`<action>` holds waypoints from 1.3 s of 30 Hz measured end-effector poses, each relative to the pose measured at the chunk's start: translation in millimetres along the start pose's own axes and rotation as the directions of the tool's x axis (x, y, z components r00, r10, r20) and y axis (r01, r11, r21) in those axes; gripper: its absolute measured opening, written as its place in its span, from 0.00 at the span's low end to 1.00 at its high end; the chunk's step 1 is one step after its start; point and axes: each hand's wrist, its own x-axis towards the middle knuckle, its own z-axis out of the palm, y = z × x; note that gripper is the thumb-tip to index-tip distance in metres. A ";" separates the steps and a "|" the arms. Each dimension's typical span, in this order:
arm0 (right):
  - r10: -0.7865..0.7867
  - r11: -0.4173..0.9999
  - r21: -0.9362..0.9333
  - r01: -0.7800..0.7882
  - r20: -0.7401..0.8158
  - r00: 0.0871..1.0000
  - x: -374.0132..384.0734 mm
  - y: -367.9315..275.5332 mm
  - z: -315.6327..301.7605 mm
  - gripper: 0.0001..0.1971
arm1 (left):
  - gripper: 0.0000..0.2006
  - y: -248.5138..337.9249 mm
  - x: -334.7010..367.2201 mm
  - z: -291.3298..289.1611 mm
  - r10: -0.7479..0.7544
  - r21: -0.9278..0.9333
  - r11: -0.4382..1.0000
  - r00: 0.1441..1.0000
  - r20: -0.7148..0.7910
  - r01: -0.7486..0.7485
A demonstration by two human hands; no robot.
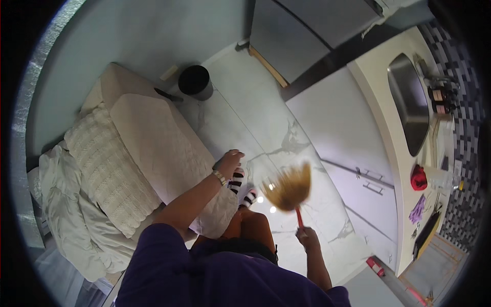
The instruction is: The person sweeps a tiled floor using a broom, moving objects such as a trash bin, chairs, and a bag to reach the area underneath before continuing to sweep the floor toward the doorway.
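Note:
My right hand [308, 238] is wrapped round the red handle [299, 219] of a broom. Its fanned straw-coloured bristles [289, 188] are smeared by motion over the marble-patterned floor, ahead of the hand. My left hand [230, 160], with a bracelet on the wrist, is held out past the edge of the sofa. Its fingers look loosely apart with nothing seen in them. Below that forearm a pale cover [217, 212] hangs off the sofa side, close to my striped sandals [249, 197].
At left stands a beige sofa [153, 138] with a knitted cushion [110, 171] and a crumpled blanket [76, 204]. A black bin [195, 82] stands by the wall. White cabinets [340, 120] line the right, under a counter with a sink [409, 102]. A red object [375, 266] lies near the cabinet's end.

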 end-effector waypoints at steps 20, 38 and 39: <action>0.194 0.941 0.230 -0.247 0.233 0.953 -6.6 -368.5 -214.5 0.22 | 0.21 135.9 214.9 -127.7 -0.289 -0.833 0.539 0.902 -0.322 -0.125; 0.615 0.783 -0.273 -0.559 0.474 0.631 184.6 -448.6 -257.4 0.23 | 0.17 100.2 347.1 -190.9 0.053 -0.565 0.491 0.671 -0.740 -0.663; 0.588 0.804 -0.309 -0.509 0.542 0.600 186.6 -447.8 -265.6 0.23 | 0.16 71.9 304.1 -202.3 0.031 -0.519 0.493 0.610 -0.791 -0.698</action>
